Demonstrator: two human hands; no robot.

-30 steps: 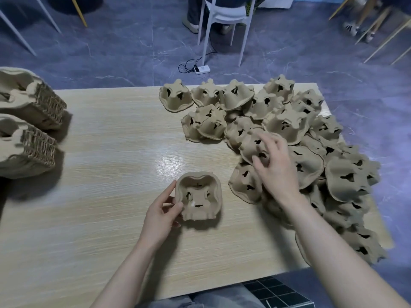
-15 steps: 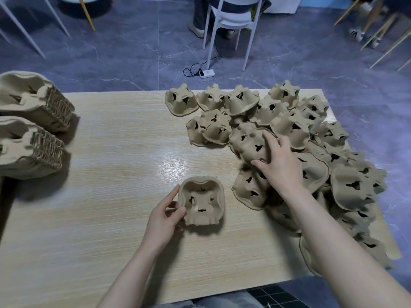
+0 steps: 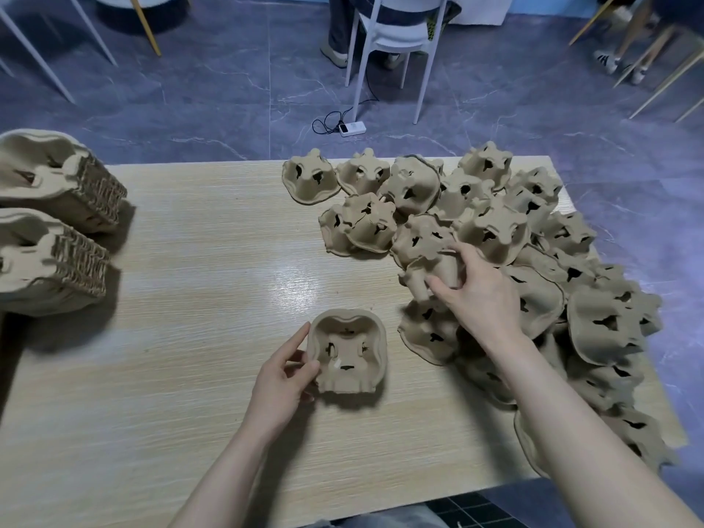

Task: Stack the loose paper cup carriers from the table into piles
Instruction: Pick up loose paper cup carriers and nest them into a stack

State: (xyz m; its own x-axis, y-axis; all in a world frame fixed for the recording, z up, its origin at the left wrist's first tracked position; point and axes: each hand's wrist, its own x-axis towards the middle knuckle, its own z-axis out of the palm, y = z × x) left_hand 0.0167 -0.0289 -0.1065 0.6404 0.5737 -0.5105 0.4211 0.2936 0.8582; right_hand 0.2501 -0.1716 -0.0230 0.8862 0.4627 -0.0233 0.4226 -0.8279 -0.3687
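Observation:
A brown pulp cup carrier (image 3: 348,352) lies hollow side up near the table's front middle. My left hand (image 3: 284,379) holds its left rim between thumb and fingers. To its right spreads a heap of several loose carriers (image 3: 491,230), mostly upside down. My right hand (image 3: 476,295) grips one carrier (image 3: 430,274) at the heap's near left edge and has it tilted up off the pile. Two tall piles of nested carriers (image 3: 57,222) lie on their sides at the table's left edge.
The pale wooden table (image 3: 198,299) has bare surface between the piles and the heap. Beyond it on the grey floor are a white chair (image 3: 396,36) with a seated person, a power strip (image 3: 352,128), and more chair legs.
My right hand has closed round a carrier at the heap's edge and tipped it upward. My left hand stays on the upturned carrier.

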